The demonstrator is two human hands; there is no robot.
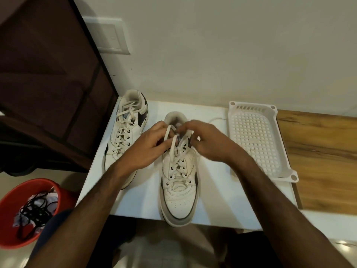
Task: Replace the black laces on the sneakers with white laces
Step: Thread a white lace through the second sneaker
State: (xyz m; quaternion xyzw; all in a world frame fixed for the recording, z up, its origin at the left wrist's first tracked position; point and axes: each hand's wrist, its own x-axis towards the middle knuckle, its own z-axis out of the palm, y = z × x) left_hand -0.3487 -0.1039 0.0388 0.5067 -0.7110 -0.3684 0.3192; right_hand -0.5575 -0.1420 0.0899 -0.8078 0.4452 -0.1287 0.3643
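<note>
Final step judged in hand: left hand [148, 146] and right hand [208, 140] each pinch a white lace [174, 144] loop atop the near sneaker [179, 190] on the table [222, 194]; next, cinch the bow.

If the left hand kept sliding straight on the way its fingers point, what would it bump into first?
The left hand points right and slightly away, across the near sneaker's top. It would most likely meet the white lace loops it is already working, then the right hand just beyond; depth is hard to judge.
</note>
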